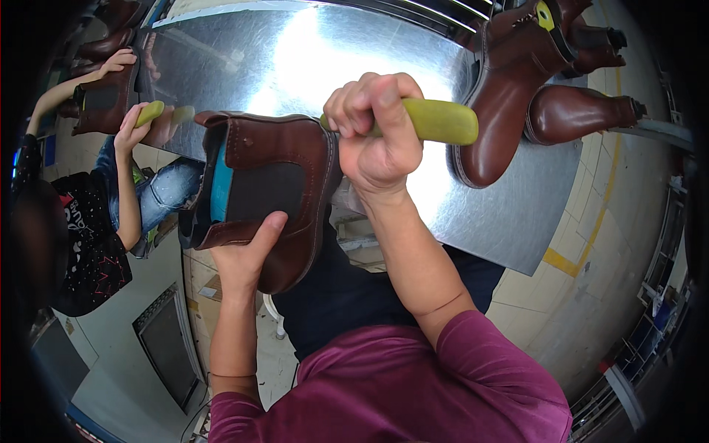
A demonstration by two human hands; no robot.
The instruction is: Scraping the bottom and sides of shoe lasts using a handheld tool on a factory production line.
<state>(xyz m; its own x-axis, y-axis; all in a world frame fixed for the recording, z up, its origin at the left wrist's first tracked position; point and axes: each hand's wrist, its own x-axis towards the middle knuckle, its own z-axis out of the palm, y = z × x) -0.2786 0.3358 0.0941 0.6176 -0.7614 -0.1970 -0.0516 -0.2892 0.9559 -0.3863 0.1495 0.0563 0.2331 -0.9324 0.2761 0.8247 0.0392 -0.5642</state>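
Observation:
My left hand (pixel 247 247) grips a brown ankle boot (pixel 266 184) from below, its thumb on the side leather. The boot has a dark elastic side panel and a teal form inside its opening. My right hand (pixel 377 129) is closed around the yellow-green handle of a tool (pixel 443 122) held at the boot's top rear edge. The tool's working end is hidden behind my fingers and the boot.
A shiny metal table (pixel 295 52) lies ahead. Brown boots (pixel 517 88) stand on its right part, with one more boot (pixel 580 114) lying on its side. To the left another person's hand (pixel 133 129) holds a similar green-handled tool by a boot (pixel 103 100).

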